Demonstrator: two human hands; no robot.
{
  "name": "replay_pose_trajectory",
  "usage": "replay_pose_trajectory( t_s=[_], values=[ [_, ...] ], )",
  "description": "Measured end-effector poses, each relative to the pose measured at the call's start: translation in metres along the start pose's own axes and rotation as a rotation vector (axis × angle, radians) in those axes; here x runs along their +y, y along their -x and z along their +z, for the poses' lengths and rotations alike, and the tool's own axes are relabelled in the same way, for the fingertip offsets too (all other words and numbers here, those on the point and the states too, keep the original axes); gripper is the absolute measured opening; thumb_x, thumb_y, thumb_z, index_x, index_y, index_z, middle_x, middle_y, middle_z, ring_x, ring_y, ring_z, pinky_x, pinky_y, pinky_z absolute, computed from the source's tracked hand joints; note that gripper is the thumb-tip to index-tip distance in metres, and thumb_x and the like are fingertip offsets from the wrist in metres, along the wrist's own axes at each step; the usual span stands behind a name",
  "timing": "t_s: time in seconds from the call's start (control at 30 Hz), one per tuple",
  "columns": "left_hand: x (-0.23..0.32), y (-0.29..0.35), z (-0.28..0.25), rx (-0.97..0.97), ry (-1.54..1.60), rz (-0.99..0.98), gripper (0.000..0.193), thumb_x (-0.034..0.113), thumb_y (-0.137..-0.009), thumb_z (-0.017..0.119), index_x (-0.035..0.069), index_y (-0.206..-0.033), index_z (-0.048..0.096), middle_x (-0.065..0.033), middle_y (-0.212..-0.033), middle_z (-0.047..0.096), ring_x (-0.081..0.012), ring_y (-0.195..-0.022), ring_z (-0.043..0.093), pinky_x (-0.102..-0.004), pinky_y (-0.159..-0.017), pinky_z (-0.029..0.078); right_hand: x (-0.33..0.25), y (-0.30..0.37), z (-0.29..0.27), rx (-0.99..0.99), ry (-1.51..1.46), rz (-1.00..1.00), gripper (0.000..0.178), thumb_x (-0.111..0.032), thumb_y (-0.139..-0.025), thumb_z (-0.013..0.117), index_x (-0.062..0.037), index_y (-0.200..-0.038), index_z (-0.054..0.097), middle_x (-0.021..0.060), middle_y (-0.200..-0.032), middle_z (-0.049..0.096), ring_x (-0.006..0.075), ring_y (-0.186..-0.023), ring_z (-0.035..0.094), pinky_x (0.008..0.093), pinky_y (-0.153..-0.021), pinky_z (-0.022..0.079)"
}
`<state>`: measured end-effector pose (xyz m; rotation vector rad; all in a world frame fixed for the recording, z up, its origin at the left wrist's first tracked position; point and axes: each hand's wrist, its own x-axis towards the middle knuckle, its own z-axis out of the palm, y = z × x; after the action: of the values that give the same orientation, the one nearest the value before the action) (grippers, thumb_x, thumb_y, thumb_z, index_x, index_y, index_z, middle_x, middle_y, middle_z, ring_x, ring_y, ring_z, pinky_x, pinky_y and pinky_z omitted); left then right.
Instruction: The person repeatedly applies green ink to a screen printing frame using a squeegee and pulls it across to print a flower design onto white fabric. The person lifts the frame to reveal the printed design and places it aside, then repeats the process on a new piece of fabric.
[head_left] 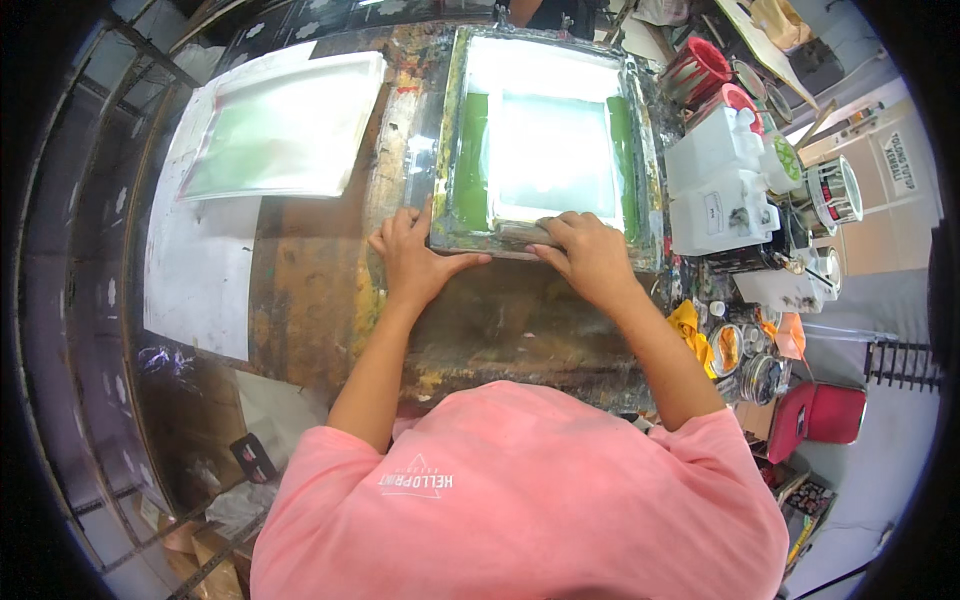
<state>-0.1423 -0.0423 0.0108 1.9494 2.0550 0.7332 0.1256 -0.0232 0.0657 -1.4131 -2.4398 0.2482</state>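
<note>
A screen printing frame [440,140] lies on the worktable in front of me, its mesh green along both sides with a bright white area in the middle. My left hand [412,256] braces its near left corner, thumb stretched along the near edge and fingers spread along the left side. Inside the near end of the frame, my right hand [585,250] is closed on a squeegee [520,230], the fingers partly covering it. A stack of pale translucent sheets [290,130] with a greenish tint lies to the left.
White plastic jugs [715,190] and red-stained buckets [695,70] crowd the right side. Nearer are a yellow cloth [690,335] and open jars [762,378]. A stained wooden tabletop [310,270] stretches across; a metal rack [75,240] stands left. Beyond the frame, part of another person shows.
</note>
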Motion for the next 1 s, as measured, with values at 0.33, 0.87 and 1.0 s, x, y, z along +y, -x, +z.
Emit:
replay_pose_trajectory(
  t_s=[0.33,0.87,1.0],
  values=[
    [-0.003,0.001,-0.001,0.06,0.024,0.062,0.107,0.067,-0.048,0.095,0.005,-0.131,0.071,-0.0081,-0.117,0.061,-0.0282,-0.116,0.053,-0.045,-0.105,0.031,0.077,-0.112,0.03,0.171,0.163,-0.063,0.036,-0.049,-0.095,0.069,-0.0153,-0.104,0.073,0.0074,-0.096,0.069,0.0295,-0.09,0.07,0.0467,-0.072,0.059],
    [-0.013,0.0,0.008,0.16,0.154,0.171,0.123,0.075,-0.058,0.088,0.003,-0.152,0.054,-0.0095,-0.085,0.061,-0.0258,-0.087,0.054,-0.0419,-0.095,0.038,0.139,-0.207,0.016,0.079,0.233,-0.045,0.046,-0.058,-0.101,0.056,-0.0172,-0.114,0.072,0.0108,-0.1,0.072,0.0337,-0.096,0.072,0.0495,-0.077,0.057],
    [-0.01,0.003,0.007,0.193,0.146,0.184,0.122,0.075,-0.059,0.086,0.001,-0.151,0.054,-0.0102,-0.085,0.061,-0.0257,-0.085,0.055,-0.0417,-0.095,0.037,0.095,-0.145,0.009,0.014,0.233,-0.036,0.041,-0.055,-0.1,0.059,-0.0164,-0.111,0.068,0.0107,-0.097,0.071,0.0338,-0.092,0.072,0.0513,-0.073,0.058]
  ],
)
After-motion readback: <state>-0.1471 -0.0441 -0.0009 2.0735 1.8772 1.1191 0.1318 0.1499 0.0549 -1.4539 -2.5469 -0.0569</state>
